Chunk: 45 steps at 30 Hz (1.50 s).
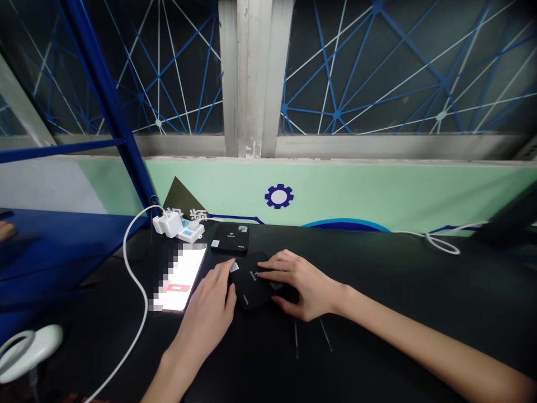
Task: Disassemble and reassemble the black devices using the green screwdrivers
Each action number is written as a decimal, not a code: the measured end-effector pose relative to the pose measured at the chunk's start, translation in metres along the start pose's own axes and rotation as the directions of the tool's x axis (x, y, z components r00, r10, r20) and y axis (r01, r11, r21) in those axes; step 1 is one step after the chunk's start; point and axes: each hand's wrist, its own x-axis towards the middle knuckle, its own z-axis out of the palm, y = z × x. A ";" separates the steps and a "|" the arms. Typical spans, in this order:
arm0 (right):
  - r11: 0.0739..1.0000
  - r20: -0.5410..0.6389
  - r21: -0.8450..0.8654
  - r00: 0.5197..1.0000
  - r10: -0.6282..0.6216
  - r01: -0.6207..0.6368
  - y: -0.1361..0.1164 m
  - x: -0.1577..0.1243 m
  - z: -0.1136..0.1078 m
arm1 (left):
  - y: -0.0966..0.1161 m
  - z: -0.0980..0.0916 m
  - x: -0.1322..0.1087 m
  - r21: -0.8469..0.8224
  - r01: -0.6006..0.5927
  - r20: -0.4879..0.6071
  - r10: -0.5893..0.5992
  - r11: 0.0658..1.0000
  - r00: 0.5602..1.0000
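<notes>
A black pad (251, 282) at 12 o'clock is held steady between the narrow left grip (201, 324) and right grip (302, 285); a phone (180, 277) lies by it at 11 o'clock.

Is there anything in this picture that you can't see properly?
Head view:
- Bright white phone screen: blurred into blocks, so nothing on it can be read.
- Flat black square device: the left hand and right hand cover much of it.
- Second flat black square device: its small print is too tiny to read.
- Pale shape at the far left: cut off by the picture's edge, so I cannot tell what it is.
</notes>
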 end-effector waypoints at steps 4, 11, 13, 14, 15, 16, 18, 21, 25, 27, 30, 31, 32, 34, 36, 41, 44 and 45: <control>0.999 -0.013 -0.019 0.999 0.041 -0.041 -0.001 0.000 0.003 | 0.002 -0.001 0.002 -0.024 0.005 -0.011 -0.005 1.000 1.000; 0.987 0.008 -0.069 0.990 0.143 -0.142 -0.003 0.001 0.004 | 0.003 -0.001 0.003 0.002 0.037 -0.036 -0.037 0.999 0.999; 0.984 0.012 -0.087 0.987 0.160 -0.158 -0.005 0.002 0.004 | 0.003 -0.001 0.003 0.002 0.047 -0.035 -0.047 0.999 0.998; 0.982 0.012 -0.095 0.986 0.166 -0.164 -0.006 0.003 0.003 | 0.003 -0.001 0.003 -0.001 0.049 -0.031 -0.049 0.999 0.998; 0.980 0.009 -0.102 0.985 0.173 -0.171 -0.006 0.003 0.003 | 0.003 -0.001 0.003 -0.006 0.049 -0.026 -0.049 0.999 0.998; 0.978 0.006 -0.110 0.983 0.182 -0.180 -0.007 0.003 0.002 | 0.003 -0.002 0.003 -0.011 0.048 -0.020 -0.048 0.999 0.999; 0.972 0.002 -0.125 0.980 0.201 -0.199 -0.007 0.004 0.002 | 0.003 -0.002 0.003 -0.022 0.049 -0.003 -0.049 0.999 0.999; 0.964 -0.005 -0.144 0.975 0.224 -0.223 -0.009 0.004 0.002 | 0.003 -0.002 0.003 -0.026 0.064 0.022 -0.064 0.998 0.998; 0.957 -0.024 -0.156 0.970 0.243 -0.244 -0.011 0.003 0.003 | 0.005 -0.004 0.004 -0.028 0.063 0.030 -0.062 0.998 0.998; 0.958 -0.033 -0.156 0.970 0.239 -0.241 -0.011 0.003 0.004 | 0.006 -0.004 0.004 -0.029 0.057 0.030 -0.056 0.998 0.998; 0.964 -0.061 -0.145 0.974 0.216 -0.223 -0.011 0.002 0.005 | 0.006 -0.003 0.004 -0.030 0.044 0.024 -0.043 0.999 0.999; 0.966 -0.075 -0.142 0.975 0.207 -0.216 -0.010 0.002 0.005 | 0.006 -0.002 0.004 -0.027 0.032 0.016 -0.032 0.999 0.999; 0.968 -0.090 -0.141 0.976 0.199 -0.210 -0.010 0.002 0.005 | 0.007 -0.002 0.004 -0.020 0.017 0.007 -0.017 1.000 1.000; 0.968 -0.116 -0.146 0.976 0.187 -0.203 -0.009 0.002 0.006 | 0.007 -0.001 0.005 0.006 -0.016 -0.007 0.016 1.000 1.000; 0.966 -0.134 -0.154 0.974 0.185 -0.205 -0.007 0.002 0.006 | 0.007 -0.001 0.007 0.046 -0.043 -0.010 0.044 0.998 0.999; 0.957 -0.155 -0.150 0.962 0.225 -0.248 -0.002 0.000 0.008 | 0.003 0.001 0.020 0.190 -0.138 0.002 0.140 0.972 0.990; 0.937 -0.160 -0.190 0.951 0.266 -0.294 0.001 0.000 0.010 | -0.001 0.005 0.034 0.282 -0.179 0.038 0.176 0.943 0.984; 0.929 -0.159 -0.209 0.948 0.277 -0.306 0.003 0.000 0.010 | -0.003 0.006 0.040 0.312 -0.188 0.050 0.181 0.931 0.982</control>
